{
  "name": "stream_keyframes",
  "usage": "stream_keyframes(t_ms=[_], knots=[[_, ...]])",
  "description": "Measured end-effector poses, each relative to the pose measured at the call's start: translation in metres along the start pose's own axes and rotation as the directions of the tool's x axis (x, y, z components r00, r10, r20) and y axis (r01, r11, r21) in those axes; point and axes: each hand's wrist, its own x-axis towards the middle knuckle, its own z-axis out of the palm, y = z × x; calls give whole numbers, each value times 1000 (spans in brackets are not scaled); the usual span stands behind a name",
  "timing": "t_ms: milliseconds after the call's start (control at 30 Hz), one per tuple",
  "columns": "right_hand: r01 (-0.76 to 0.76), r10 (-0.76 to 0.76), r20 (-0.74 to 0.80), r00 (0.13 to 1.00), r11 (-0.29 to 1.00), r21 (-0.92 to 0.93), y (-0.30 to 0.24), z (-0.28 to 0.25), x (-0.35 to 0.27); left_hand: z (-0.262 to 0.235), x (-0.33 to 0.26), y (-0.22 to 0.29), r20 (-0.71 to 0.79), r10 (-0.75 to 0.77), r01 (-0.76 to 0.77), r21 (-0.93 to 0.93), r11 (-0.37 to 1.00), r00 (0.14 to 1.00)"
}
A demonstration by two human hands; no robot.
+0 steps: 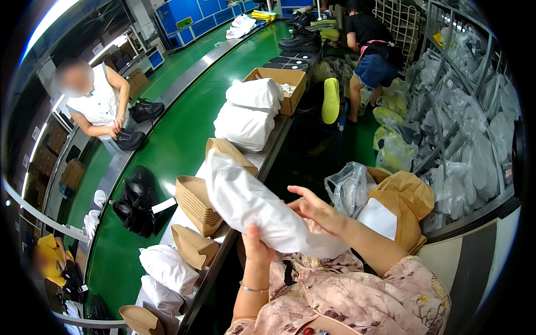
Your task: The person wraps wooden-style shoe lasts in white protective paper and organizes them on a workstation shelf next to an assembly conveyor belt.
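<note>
A long bundle wrapped in crinkled white paper (245,195) slants in front of me above the bench edge; its contents are hidden. My left hand (258,245) grips its lower side, thumb up against the paper. Over the bundle's near right end is my right hand (315,209), fingers spread and apart, close to or lightly touching the paper. Just left of the bundle, a stack of folded brown cardboard inserts (196,204) stands on the bench. A single cardboard piece (192,245) lies nearer to me.
White paper bundles (167,271) lie near left, with more white bundles (248,114) beside a cardboard box (279,89). Black shoes (137,201) sit on the green conveyor (184,117). Brown paper (405,206) and a rack of plastic bags (463,128) are at right. Co-workers stand across and beyond.
</note>
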Motion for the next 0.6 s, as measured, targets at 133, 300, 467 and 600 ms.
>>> stream_keyframes(t_ms=[133, 300, 467, 600], knots=[[233, -171, 162, 972, 806, -545, -4, 12, -10, 3, 2, -7, -123, 70, -64, 52, 997, 990], [259, -460, -158, 874, 715, -649, 0, 28, -3, 29, 20, -7, -192, -22, 12, -55, 998, 981], [326, -518, -374, 769, 821, -468, 18, 46, -10, 22, 29, -28, -282, -55, -2, -199, 980, 958], [422, -374, -446, 813, 906, 9, 31, 49, -9, 39, 26, -10, -176, -39, 0, -220, 975, 984]])
